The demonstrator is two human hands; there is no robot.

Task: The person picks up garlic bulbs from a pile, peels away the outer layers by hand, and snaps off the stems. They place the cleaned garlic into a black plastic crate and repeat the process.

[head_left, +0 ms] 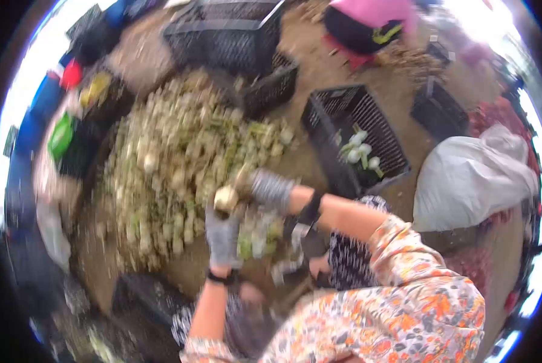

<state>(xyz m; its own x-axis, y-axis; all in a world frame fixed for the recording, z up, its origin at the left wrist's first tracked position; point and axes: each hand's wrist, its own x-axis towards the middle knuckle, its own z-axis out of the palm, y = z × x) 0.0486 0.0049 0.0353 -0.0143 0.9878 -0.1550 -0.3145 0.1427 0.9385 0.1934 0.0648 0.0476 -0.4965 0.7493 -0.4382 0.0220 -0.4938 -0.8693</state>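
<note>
between the pile (168,157) and the person's body, the left hand (222,237) holds a bulb (226,198) by its lower side, seemingly steadying it for the right hand (271,189) just beside; blur hides what, if anything, that one grips. the crate (323,152), with some white bulbs (357,147) inside, stands on the right, perhaps for easy reach. bare earth (302,51) lies beneath; a sack (470,181) slumps farther right, a person in pink (374,13) beyond.

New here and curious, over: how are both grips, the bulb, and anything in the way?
Left grip at the bulb, right grip close beside; finger hold too blurred to tell. Pile lies beyond. Nothing visibly in the way.
</note>
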